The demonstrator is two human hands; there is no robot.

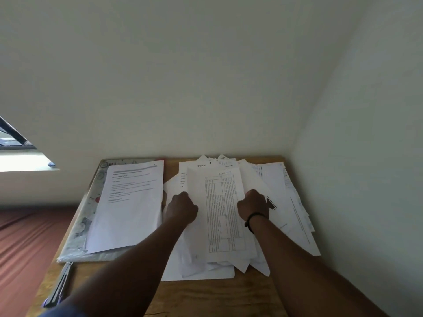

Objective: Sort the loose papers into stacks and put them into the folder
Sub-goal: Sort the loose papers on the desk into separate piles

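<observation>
A messy pile of loose papers [290,202] covers the right half of the wooden table [206,296]. On top lies a sheet with a printed table [219,213]. My left hand [182,208] grips its left edge with curled fingers. My right hand [253,205], with a dark band on the wrist, grips its right edge. To the left, a neat stack of printed sheets [128,207] lies on a patterned folder [88,216] that sits flat on the table.
A grey stapler-like tool [60,284] lies at the table's front left corner. Walls close in behind and to the right. A reddish bed cover [23,248] lies left of the table, under a window [16,143].
</observation>
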